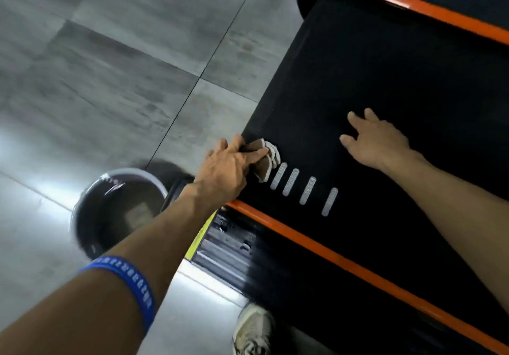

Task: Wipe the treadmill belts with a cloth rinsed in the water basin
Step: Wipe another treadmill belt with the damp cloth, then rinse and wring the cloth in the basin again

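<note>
The black treadmill belt (385, 79) runs across the right half of the view, with several white dashes printed near its end. My left hand (228, 170) grips a folded brown and white cloth (265, 161) and presses it on the belt's near-left corner, just beside the dashes. My right hand (377, 139) lies flat on the belt with its fingers spread, holding nothing. The round dark water basin (91, 216) stands on the floor to the left of the treadmill's end, partly behind my left forearm.
Orange side rails (330, 255) border the belt on both sides. A ribbed black end cover with a yellow strip (228, 247) sits at the treadmill's corner. My white shoe (253, 330) stands on the grey tiled floor (110, 79) below it.
</note>
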`<state>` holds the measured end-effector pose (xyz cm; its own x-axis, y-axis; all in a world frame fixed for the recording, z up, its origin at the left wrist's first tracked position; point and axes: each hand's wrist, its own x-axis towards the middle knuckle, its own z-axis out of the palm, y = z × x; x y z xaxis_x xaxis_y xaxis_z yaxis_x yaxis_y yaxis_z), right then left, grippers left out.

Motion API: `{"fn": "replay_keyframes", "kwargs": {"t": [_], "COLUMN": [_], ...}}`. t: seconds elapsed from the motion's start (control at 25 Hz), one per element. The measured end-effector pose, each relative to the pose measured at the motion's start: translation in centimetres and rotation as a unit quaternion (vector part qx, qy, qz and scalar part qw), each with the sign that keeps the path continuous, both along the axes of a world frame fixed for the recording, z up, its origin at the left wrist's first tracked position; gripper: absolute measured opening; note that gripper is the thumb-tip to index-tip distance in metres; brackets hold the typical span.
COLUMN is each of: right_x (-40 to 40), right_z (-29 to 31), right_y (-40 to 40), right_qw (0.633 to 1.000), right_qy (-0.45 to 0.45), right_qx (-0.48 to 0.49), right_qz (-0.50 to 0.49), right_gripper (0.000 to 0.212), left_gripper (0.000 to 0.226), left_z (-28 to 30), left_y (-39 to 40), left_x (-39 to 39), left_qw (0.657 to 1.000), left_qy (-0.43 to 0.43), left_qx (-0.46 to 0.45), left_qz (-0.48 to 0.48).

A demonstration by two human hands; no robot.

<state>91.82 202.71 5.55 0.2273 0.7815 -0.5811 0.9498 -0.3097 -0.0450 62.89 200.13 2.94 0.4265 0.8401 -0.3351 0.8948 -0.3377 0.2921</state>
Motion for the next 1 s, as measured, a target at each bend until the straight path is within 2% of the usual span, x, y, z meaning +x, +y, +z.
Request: {"fn": "replay_keyframes", "kwargs": {"t": [0.08, 0.2, 0.32, 0.4, 0.52, 0.72, 0.88, 1.0], "right_x": [-3.6, -10.0, -16.7, -20.2, -22.9, -26.5, -31.4, -36.4], "right_z": [1.6, 3.7, 6.7, 9.4, 13.4, 18.2, 21.1, 21.8], "right_y": [-3.4, -10.1, -16.4, -19.6, -22.7, -23.2, -23.4, -23.5], "right_qw": [0.998, 0.984, 0.953, 0.927, 0.914, 0.913, 0.887, 0.861], "right_qy": [0.056, 0.169, 0.299, 0.364, 0.392, 0.391, 0.438, 0.461], "right_qx": [0.021, 0.049, 0.055, 0.044, -0.003, -0.053, -0.018, -0.007], "right_qz": [0.020, 0.037, -0.020, -0.079, -0.101, -0.106, -0.147, -0.215], "right_gripper": [0.057, 0.053, 0.054, 0.052, 0.051, 0.051, 0.040, 0.029], "left_gripper": [0.065, 0.056, 0.050, 0.047, 0.042, 0.041, 0.039, 0.036], "left_z": [2.6, 4.8, 7.1, 8.8, 10.7, 15.8, 20.0, 21.8], "left_y": [-2.2, -6.4, -11.1, -14.1, -18.1, -23.7, -25.1, -24.5], "left_x": [-1.2, -4.4, -7.1, -8.6, -10.5, -14.7, -18.1, -22.3], "left_qw": [0.999, 0.984, 0.941, 0.918, 0.896, 0.909, 0.881, 0.872], "left_qy": [-0.019, -0.119, -0.258, -0.293, -0.325, -0.303, -0.320, -0.330], "left_qx": [0.020, 0.055, 0.060, 0.053, 0.012, 0.019, 0.008, -0.015], "left_qz": [0.034, 0.124, 0.212, 0.261, 0.302, 0.284, 0.350, 0.360]}}
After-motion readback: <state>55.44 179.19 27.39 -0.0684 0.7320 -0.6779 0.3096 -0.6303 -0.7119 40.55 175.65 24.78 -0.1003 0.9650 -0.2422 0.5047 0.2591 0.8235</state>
